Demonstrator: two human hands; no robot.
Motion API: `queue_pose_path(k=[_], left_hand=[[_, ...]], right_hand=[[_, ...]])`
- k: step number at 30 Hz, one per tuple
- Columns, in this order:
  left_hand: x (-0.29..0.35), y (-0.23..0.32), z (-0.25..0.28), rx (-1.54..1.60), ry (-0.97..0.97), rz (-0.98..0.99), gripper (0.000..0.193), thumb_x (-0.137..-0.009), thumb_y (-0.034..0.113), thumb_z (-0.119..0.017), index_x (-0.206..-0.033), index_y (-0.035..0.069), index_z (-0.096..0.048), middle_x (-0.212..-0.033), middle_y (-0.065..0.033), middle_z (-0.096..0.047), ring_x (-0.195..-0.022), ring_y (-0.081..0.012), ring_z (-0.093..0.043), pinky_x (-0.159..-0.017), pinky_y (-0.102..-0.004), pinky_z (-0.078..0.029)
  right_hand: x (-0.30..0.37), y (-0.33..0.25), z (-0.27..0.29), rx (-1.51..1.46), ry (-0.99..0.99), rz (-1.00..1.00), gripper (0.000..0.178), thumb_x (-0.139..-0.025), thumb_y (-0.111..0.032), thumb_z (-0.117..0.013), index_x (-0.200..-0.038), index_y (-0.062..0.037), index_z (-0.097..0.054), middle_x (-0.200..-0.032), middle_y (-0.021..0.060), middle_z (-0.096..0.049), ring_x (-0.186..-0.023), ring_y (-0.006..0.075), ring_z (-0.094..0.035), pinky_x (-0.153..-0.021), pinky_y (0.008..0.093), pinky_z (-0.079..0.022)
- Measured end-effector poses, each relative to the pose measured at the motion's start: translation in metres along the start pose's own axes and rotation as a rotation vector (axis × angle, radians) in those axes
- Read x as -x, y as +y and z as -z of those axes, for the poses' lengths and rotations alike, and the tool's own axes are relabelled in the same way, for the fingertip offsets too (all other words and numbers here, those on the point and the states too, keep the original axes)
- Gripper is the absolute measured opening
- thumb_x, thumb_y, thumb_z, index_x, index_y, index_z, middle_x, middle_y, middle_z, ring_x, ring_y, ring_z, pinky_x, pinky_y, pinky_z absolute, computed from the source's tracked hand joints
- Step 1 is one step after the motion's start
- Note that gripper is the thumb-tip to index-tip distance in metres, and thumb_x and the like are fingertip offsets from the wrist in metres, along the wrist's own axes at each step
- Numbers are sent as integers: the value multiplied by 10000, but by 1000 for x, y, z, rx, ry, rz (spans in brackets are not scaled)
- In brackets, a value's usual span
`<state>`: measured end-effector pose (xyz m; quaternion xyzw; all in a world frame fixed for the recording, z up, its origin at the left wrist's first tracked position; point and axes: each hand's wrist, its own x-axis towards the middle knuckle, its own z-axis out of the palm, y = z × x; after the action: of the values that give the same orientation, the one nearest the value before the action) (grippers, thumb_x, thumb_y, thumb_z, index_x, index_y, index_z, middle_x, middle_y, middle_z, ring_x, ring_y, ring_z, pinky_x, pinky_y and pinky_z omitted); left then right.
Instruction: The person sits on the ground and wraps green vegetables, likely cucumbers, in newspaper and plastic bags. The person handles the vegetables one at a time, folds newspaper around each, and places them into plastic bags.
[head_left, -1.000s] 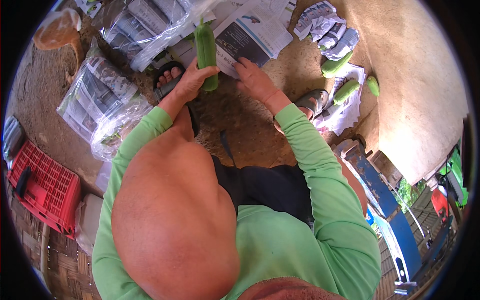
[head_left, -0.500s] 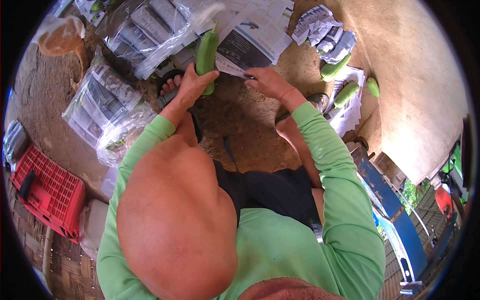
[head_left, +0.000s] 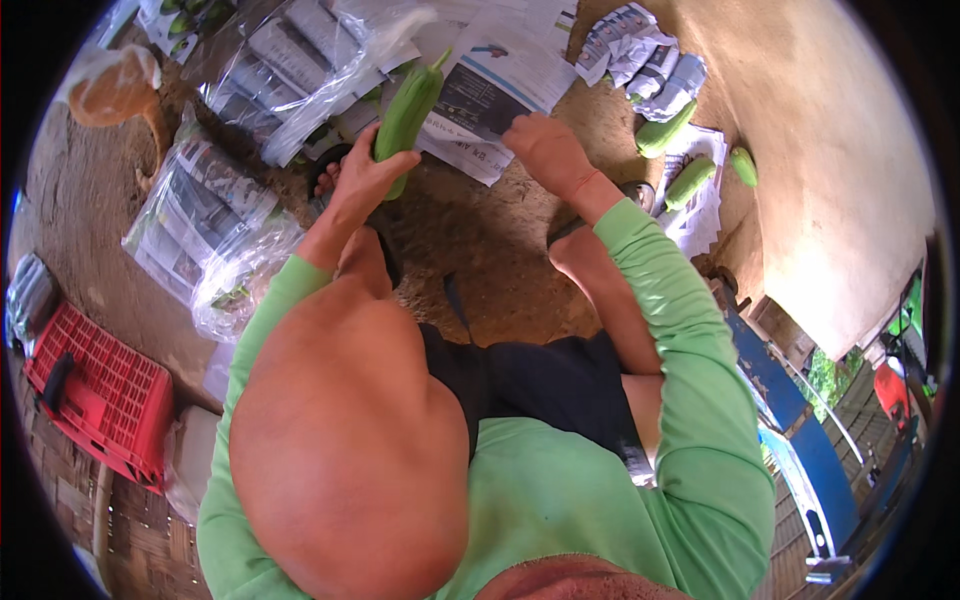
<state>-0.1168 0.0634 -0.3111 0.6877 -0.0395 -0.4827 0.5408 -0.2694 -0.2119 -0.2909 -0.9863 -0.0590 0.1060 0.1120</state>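
My left hand (head_left: 362, 180) is wrapped round a long green gourd (head_left: 408, 112). The gourd has faint lengthwise ridges and tilts with its stem end up and to the right. At the near right corner of a newspaper sheet (head_left: 520, 75), my right hand (head_left: 552, 153) is closed, fingers curled on the paper; its fingertips are partly hidden. Another printed sheet (head_left: 462, 150) shows beneath that one, on the ground between my feet and the paper pile.
Paper-wrapped gourds (head_left: 672, 85) lie at the far right, near bare green gourds (head_left: 690, 184) on folded newspaper. Clear plastic bags of wrapped bundles (head_left: 205, 215) lie left. A brown-and-white animal (head_left: 115, 95) stands at far left; a red crate (head_left: 100, 395) is nearer.
My left hand has shifted slightly left and the gourd leans more to the right. My right hand has moved a little right and up with the sheet's corner, uncovering more of the sheet beneath.
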Motion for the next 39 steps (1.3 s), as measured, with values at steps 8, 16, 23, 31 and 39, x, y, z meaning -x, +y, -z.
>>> queue_pose_path(k=[8, 16, 23, 31, 39], left_hand=[[-12, 72, -22, -513, -123, -299, 728, -815, 338, -814, -1387, -31, -557, -1247, -251, -658, -1072, -366, -691, -943, -411, -543], [-115, 50, -78, -869, -504, -590, 582, -815, 315, -802, -1302, 37, -651, -1244, -239, -643, -1194, -422, -597, -1011, -458, -490], [-150, 37, -65, -912, -732, -547, 538, -913, 354, -774, -1341, 45, -667, -1328, -222, -655, -1243, -393, -605, -1047, -441, -478], [-125, 63, -48, -570, -562, -360, 497, -978, 421, -734, -1276, 24, -717, -1142, -163, -750, -1034, -229, -689, -930, -377, -529], [-128, 46, -59, -668, -171, -439, 391, -958, 279, -735, -1234, 5, -695, -1010, -174, -751, -901, -304, -726, -829, -409, -552]], right_hand=[[22, -8, 22, 198, -125, 178, 57, -806, -134, -665, -799, -185, -692, -933, -18, -599, -963, 194, -599, -731, 358, -513], [34, -8, 8, -7, -61, 48, 33, -824, -107, -661, -847, -123, -678, -935, 52, -618, -920, 283, -617, -731, 415, -536], [29, 33, 2, -232, 25, -155, 84, -912, -120, -645, -950, -77, -706, -983, 147, -641, -980, 382, -632, -837, 482, -532], [15, 58, 2, -526, -195, -577, 288, -967, -219, -624, -1102, 28, -687, -1100, 245, -686, -1069, 427, -645, -937, 491, -506], [-7, 37, 10, 1, 235, -153, 364, -889, -228, -710, -1213, -76, -642, -1193, 117, -641, -1141, 339, -619, -905, 449, -520]])
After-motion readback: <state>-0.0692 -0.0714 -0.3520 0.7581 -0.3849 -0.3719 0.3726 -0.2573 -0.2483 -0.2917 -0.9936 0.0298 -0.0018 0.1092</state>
